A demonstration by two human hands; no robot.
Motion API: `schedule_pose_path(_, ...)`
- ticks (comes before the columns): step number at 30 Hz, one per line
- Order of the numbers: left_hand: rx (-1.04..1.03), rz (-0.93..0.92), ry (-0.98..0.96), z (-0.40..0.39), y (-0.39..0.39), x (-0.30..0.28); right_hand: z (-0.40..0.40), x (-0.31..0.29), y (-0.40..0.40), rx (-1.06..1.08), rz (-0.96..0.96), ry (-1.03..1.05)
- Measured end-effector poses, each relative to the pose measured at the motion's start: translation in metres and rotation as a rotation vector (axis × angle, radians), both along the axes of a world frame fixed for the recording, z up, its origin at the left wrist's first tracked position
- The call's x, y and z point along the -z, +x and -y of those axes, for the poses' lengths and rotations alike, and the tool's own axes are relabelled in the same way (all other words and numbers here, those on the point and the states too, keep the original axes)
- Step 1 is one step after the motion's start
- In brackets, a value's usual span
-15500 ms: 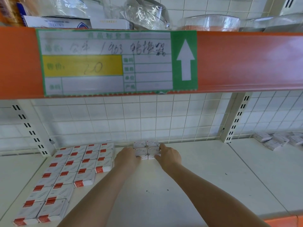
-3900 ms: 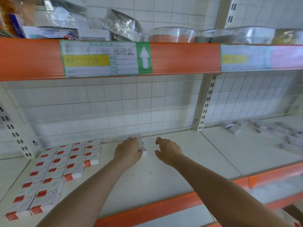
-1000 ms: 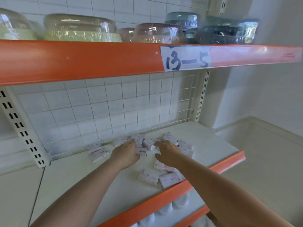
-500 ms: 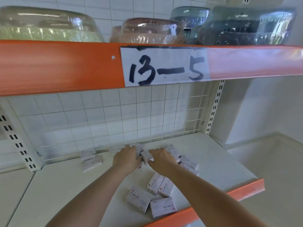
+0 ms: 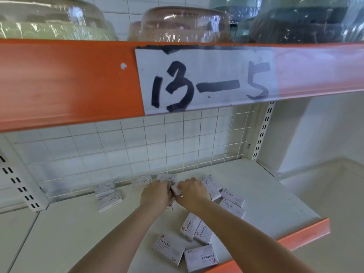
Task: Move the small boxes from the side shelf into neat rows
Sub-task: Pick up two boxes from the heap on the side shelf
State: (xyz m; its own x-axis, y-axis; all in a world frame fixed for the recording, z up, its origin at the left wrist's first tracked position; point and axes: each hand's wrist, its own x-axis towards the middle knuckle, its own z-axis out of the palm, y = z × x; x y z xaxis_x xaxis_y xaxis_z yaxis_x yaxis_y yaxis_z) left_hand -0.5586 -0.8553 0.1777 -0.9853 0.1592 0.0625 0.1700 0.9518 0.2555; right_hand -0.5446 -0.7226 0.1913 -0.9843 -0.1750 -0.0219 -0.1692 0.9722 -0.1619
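Fingertips of left hand and right hand hidden behind the knuckles; grip on the staple boxes between the fingers can't be confirmed. Box count under the palms unclear. Print on boxes beyond the fingertips, near the wire grid, blurred. Wrapped bowls above cut off by top edge.

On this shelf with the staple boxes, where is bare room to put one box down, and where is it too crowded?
Bare shelf board lies left of the left hand, in front of the two boxes near the grid. More bare board runs right of the scattered boxes to the upright. Crowded: around both hands and the front-edge boxes below the right hand.
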Motion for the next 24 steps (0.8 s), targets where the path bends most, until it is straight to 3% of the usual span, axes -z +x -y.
schedule_pose_path(13,-0.056,0.004,0.044,0.002,0.009,-0.009,0.003,-0.005,0.007,-0.019,-0.021,0.006)
schedule_pose_path(24,-0.115,-0.022,0.061,0.049,0.037,-0.039,0.022,-0.027,0.032,-0.014,-0.06,-0.032)
